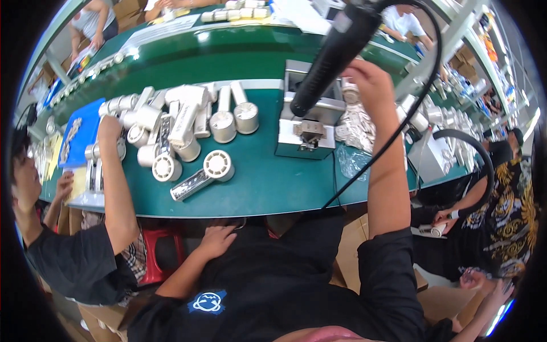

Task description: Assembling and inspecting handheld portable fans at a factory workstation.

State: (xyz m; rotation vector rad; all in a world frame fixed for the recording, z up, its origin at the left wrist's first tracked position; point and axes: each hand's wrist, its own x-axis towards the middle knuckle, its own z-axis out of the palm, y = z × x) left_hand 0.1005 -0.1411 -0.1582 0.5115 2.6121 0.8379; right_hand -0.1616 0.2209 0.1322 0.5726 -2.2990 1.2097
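My left hand (217,240) lies flat on my lap below the table edge, fingers spread and holding nothing. My right arm reaches forward over the bench, and its hand (371,82) is bent above a heap of small white parts (356,128). Its fingers are curled beside a whitish round piece (350,91); whether they grip anything is unclear. Just left of that hand hangs a black corded power driver (336,60). Beneath the driver's tip stands a silver metal fixture (307,137). A white part with a round slotted head and open handle (202,175) lies nearer me.
Several similar white round-headed parts (185,117) are piled left of the fixture. A co-worker's arm (114,176) reaches into that pile's left end, by a blue tray (80,131). A clear plastic bag (351,161) and the driver's black cable (393,139) are at the right.
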